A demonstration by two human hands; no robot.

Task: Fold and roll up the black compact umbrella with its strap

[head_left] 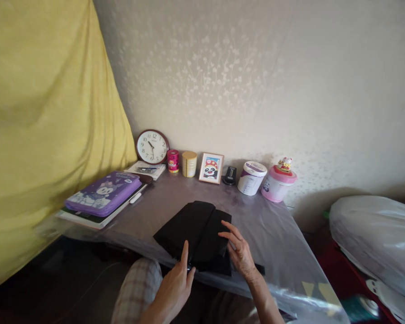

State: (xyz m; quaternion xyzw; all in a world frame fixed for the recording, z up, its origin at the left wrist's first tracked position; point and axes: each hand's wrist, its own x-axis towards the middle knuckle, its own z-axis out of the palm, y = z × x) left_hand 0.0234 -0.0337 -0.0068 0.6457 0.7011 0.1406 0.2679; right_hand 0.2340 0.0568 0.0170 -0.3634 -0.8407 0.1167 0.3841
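A black folded piece of thin, smooth material (202, 231) lies at the front edge of the table, with a crease down its middle. I cannot tell whether it is a bag or a cloth. My left hand (175, 285) is at its near edge, index finger stretched over the material and thumb apart from it; the other fingers are hidden. A small shiny spot shows between that finger and thumb, too small to name. On the right part of the black material rest the spread fingertips of my right hand (239, 252). A dark strip (259, 269) sticks out beyond the right wrist.
A purple case (104, 193) lies on books at the left, beside a yellow curtain (47, 112). Along the wall stand a clock (152, 146), a pink can (173, 161), a yellow canister (189, 164), a panda picture (211, 168), and tubs (252, 178). Right of the table is a plastic-covered bundle (374, 238).
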